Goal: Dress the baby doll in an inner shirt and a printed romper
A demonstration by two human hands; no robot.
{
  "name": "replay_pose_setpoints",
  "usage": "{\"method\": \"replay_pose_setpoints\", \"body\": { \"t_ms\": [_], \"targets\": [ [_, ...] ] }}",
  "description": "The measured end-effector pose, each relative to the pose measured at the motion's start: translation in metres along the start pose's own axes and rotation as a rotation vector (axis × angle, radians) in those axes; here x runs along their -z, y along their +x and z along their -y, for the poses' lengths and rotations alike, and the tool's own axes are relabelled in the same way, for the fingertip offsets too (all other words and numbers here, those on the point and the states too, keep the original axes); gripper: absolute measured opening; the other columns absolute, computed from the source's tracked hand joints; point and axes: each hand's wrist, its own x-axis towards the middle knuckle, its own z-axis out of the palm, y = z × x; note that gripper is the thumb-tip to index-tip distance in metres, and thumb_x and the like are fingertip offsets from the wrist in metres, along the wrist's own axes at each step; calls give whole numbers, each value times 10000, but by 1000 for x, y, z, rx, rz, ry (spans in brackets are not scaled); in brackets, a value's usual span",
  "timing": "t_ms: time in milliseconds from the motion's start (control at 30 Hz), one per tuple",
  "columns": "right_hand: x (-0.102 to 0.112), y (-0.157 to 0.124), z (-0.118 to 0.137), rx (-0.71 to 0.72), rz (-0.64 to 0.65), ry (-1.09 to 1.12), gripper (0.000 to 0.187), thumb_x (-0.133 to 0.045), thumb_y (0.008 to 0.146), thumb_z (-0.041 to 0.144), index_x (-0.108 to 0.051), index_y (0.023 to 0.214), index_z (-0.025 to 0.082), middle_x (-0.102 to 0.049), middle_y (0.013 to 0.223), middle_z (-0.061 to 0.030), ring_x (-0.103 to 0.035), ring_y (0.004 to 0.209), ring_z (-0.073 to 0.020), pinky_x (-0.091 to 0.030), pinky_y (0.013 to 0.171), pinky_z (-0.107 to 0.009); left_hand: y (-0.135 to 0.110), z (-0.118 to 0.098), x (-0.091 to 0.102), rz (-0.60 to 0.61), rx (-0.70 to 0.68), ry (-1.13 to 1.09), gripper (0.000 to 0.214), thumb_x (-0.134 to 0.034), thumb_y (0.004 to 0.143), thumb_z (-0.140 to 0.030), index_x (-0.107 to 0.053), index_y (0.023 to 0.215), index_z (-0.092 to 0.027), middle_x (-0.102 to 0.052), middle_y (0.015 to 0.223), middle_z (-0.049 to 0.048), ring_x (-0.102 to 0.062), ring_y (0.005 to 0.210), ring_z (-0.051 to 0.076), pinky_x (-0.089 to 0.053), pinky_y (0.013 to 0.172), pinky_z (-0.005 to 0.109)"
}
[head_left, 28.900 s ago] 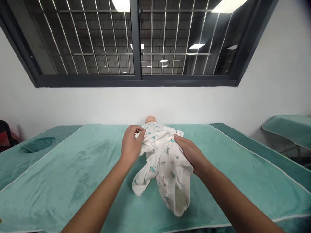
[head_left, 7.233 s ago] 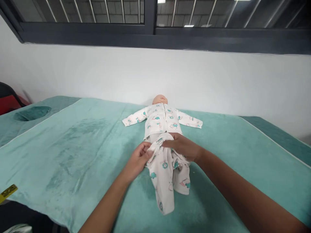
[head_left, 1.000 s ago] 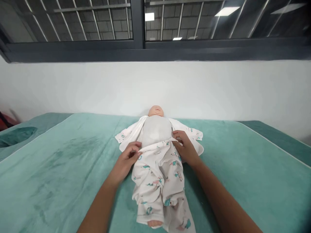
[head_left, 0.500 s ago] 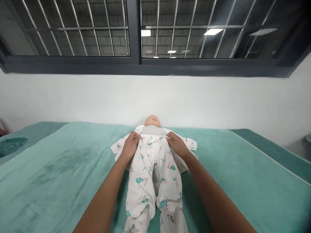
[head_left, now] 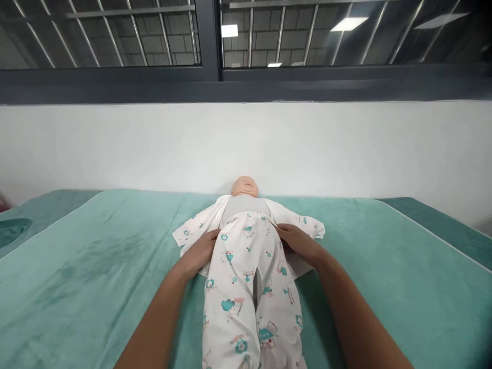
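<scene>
A baby doll (head_left: 245,185) lies on its back, its head toward the wall. It wears an open white printed jacket (head_left: 202,220) over a grey torso (head_left: 246,204). White printed pants (head_left: 240,256) cover its legs, with the waistband across the belly. My left hand (head_left: 203,251) is closed at the left hip, fingertips partly hidden at the edge of the pants. On the other hip, my right hand (head_left: 298,242) is closed against the side of the pants, its fingertips partly tucked behind the cloth.
A green padded cover (head_left: 115,277) spreads under the doll, with a darker green border (head_left: 434,225). Behind it rises a white wall (head_left: 246,143) below a dark window frame (head_left: 246,89) with metal bars. A dark oval recess (head_left: 13,230) shows at far left.
Both hands have moved from the front waistband down to the sides of the hips. The waistband now lies closer to the belly, and the view has tilted downward.
</scene>
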Motion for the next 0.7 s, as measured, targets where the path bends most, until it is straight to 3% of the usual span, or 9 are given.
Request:
{"method": "replay_pose_setpoints", "body": {
  "t_ms": [100,233,467,567,700],
  "targets": [
    [10,-10,3,-21,165,137,267,-686,746,444,-579,762,199,-578,741,11,-514,678,-146,-425,638,-292,-6,1,4,117,43,-122,311,-604,650,-159,-701,943,-200,-728,979,53,-621,981,268,-482,860,358],
    [13,-17,11,57,316,144,211,-740,705,325,-672,857,195,-661,907,-24,-585,864,-194,-452,760,-320,-4,11,9,118,86,-320,463,-647,626,-124,-666,1084,-192,-730,1008,62,-652,966,248,-526,795,334],
    [4,-16,6,70,204,358,326,-791,652,360,-681,903,185,-692,863,-44,-627,806,-212,-480,723,-349,-2,12,10,78,128,-474,459,-698,630,-115,-671,1085,-175,-737,1018,91,-693,887,248,-557,746,341],
    [-2,-13,2,88,174,480,275,-788,657,315,-671,881,208,-692,886,-31,-638,813,-208,-486,748,-357,0,14,8,79,104,-513,432,-709,623,-128,-691,1052,-176,-749,969,92,-701,849,253,-557,736,351],
    [-10,-7,-1,94,77,510,204,-762,684,326,-623,774,207,-657,757,2,-605,723,-177,-476,695,-327,6,25,6,46,67,-555,416,-707,623,-156,-698,1039,-169,-753,923,86,-703,786,241,-548,699,340]
  ]
}}
